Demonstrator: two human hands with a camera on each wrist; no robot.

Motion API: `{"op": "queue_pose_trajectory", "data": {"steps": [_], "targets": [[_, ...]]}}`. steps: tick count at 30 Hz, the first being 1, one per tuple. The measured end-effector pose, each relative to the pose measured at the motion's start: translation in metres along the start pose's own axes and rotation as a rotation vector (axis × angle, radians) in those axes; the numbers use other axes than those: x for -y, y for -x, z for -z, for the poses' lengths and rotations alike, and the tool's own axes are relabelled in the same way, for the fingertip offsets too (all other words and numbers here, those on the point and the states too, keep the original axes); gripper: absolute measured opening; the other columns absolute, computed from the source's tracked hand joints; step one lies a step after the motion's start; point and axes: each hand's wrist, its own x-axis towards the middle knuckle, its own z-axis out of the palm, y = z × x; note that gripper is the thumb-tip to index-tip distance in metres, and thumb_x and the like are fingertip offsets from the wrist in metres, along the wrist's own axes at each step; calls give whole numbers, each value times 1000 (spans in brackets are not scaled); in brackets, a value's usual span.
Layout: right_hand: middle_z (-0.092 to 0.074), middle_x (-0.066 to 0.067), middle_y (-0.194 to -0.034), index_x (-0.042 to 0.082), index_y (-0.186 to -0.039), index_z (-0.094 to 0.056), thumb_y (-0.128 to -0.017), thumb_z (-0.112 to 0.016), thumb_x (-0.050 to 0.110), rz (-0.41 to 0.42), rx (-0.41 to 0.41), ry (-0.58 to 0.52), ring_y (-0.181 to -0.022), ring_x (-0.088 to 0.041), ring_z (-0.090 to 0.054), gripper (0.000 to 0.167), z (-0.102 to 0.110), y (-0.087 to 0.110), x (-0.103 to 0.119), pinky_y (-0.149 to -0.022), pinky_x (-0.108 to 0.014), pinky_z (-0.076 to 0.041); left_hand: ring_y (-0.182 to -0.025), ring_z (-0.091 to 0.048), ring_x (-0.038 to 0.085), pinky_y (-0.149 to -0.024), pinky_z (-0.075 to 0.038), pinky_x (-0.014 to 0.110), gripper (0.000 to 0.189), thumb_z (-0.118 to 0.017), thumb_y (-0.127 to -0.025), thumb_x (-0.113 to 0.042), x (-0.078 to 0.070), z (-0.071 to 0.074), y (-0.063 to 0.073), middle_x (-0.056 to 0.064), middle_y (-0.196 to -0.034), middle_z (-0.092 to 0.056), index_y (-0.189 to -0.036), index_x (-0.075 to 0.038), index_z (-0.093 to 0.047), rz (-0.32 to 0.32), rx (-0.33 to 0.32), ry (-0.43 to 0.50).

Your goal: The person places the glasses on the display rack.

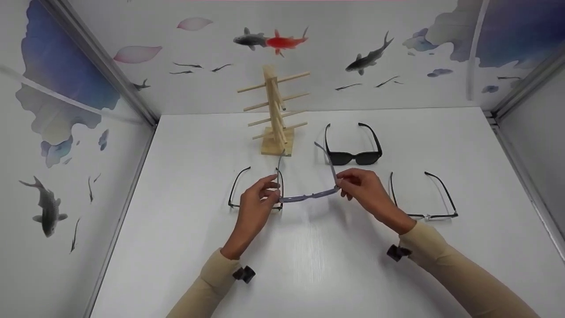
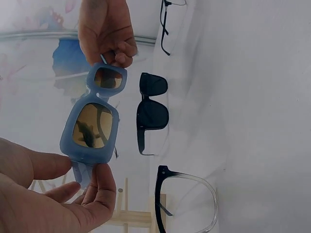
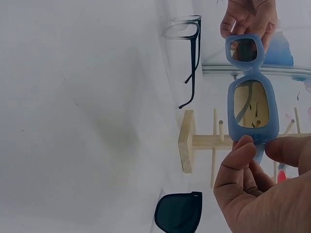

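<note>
L hand (image 1: 257, 199) & R hand (image 1: 365, 189) ea. pinch 1 temple (image 2: 81, 173) of blue sunglasses (image 3: 252, 79): squarish frame (image 2: 70, 133), 2 amber lenses (image 2: 92, 125).

rack (image 1: 273, 104) — behind held glasses (image 1: 295, 199) | sunglasses (image 1: 366, 158) — right of rack, on table (image 1: 309, 274)

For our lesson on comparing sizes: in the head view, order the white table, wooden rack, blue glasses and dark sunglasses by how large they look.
1. White table
2. Wooden rack
3. Blue glasses and dark sunglasses: left unranked; similar in span, and the blue pair is lifted, probably nearer the camera.
</note>
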Motion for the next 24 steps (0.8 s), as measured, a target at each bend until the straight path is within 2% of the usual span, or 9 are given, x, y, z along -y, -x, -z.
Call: {"op": "queue_pose_trajectory", "data": {"steps": [5, 12, 20, 24], "targets": [[-75, -18, -102, -5, -124, -75, -109, -70, 14, 1, -5, 4, -85, -21, -69, 25, -4, -7, 1, -74, -24, -60, -108, -77, 25, -93, -65, 35, 45, -68, -107, -3, 2, 5, -3, 18, -130, -74, -152, 1, -61, -2, 2, -21], [-75, -20, -104, -6, -122, -76, -109, -70, 14, 9, -3, -17, -86, -21, -70, 25, -7, -19, 1, -74, -23, -60, -112, -76, 34, -95, -66, 40, 46, -68, -108, -3, 3, 10, -6, 16, -131, -74, -153, 0, -61, 8, -17, -16], [-76, -17, -105, -4, -122, -77, -110, -69, 15, 22, -4, -8, -86, -19, -70, 24, -10, -30, 3, -75, -23, -61, -105, -77, 22, -94, -67, 44, 46, -69, -107, -3, 4, 13, -14, 15, -130, -74, -153, -1, -62, 43, -39, -10], [-77, -16, -106, -3, -123, -77, -110, -69, 16, 18, -2, -10, -87, -20, -70, 24, -12, -37, 7, -75, -24, -61, -104, -76, 21, -93, -67, 38, 45, -69, -108, -4, 4, 15, -20, 18, -131, -73, -152, -2, -62, 57, -53, -14]]}}
